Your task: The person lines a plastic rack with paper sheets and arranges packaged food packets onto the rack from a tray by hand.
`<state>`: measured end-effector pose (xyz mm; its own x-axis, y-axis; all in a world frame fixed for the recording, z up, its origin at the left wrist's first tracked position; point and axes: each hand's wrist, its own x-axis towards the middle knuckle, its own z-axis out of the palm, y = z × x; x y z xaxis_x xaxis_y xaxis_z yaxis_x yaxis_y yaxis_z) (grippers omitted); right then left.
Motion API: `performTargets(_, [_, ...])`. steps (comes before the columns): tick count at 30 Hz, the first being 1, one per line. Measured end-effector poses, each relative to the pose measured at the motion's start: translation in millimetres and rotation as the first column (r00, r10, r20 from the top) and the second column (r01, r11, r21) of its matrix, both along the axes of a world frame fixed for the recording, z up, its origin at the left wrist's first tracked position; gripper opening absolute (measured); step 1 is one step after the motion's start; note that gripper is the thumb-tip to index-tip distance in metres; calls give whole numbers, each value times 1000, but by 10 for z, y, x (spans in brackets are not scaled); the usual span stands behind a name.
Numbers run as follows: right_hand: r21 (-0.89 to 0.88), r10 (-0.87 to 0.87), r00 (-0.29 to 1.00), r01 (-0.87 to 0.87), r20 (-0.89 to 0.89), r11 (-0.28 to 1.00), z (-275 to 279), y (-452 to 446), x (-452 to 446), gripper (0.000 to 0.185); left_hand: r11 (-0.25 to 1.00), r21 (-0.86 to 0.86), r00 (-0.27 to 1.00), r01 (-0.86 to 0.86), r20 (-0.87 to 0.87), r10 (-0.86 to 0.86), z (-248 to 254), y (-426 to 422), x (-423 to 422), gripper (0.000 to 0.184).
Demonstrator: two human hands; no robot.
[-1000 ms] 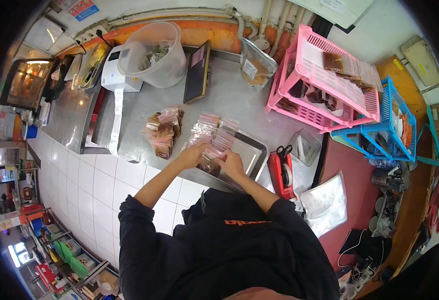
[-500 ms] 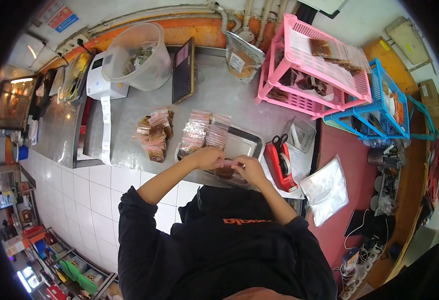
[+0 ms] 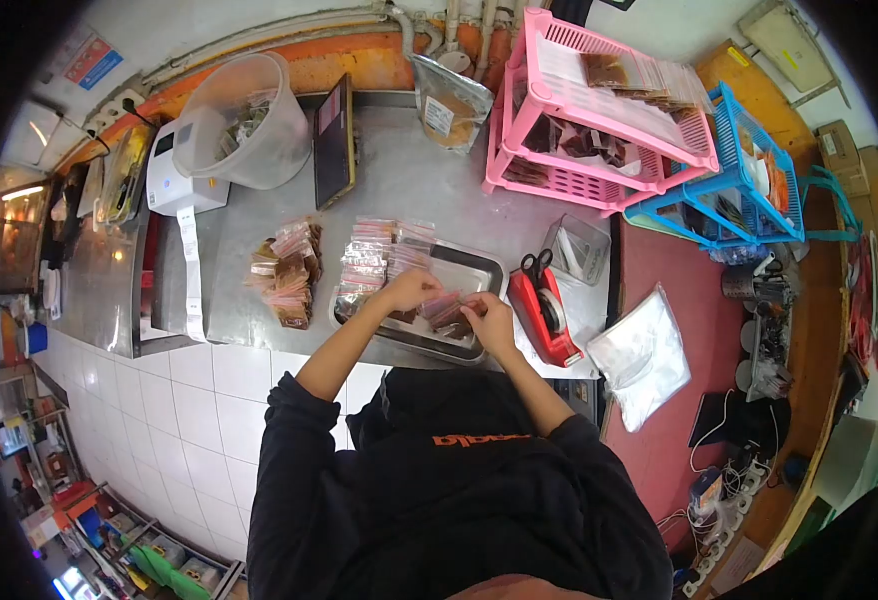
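A small clear zip-lock sachet (image 3: 445,311) with a pink strip and brown contents lies between my hands, over the metal tray (image 3: 492,276). My right hand (image 3: 490,320) pinches its right edge. My left hand (image 3: 411,289) is closed just above its left end, the fingertips curled; whether they grip the sachet is hidden. Beyond my left hand, rows of similar sachets (image 3: 369,255) fill the left part of the tray. A loose pile of brown sachets (image 3: 291,270) lies on the steel table left of the tray.
Right of the tray sit a red tape dispenser (image 3: 547,318), black-handled scissors (image 3: 536,265) and a clear box (image 3: 579,248). A pink rack (image 3: 599,110), a foil pouch (image 3: 451,105), a tablet (image 3: 334,142), a plastic tub (image 3: 281,150) and a label printer (image 3: 171,180) stand farther back.
My hands have moved slightly farther apart, and the sachet now lies tilted and more in view between them. The camera view has shifted a little.
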<state>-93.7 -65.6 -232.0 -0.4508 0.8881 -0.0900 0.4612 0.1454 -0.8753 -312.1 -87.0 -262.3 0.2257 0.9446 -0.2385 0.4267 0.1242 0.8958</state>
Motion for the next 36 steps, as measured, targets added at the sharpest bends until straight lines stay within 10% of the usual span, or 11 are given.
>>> performTargets(10, [83, 188, 968, -203, 164, 976, 116, 75, 90, 17, 993, -115, 999, -31, 10, 32, 34, -61, 36, 24])
performTargets(12, [-187, 450, 890, -432, 68, 882, 205, 142, 110, 15, 972, -234, 990, -37, 121, 67, -22, -65, -1, 24])
performTargets(22, [-105, -14, 993, 26, 115, 994, -70, 59, -136, 19, 944, -321, 979, -71, 159, 128, -20, -100, 41, 27])
performTargets(36, [58, 141, 990, -142, 19, 988, -2, -2, -94, 25, 911, -393, 942, -127, 241, 235, -105, -131, 54, 27])
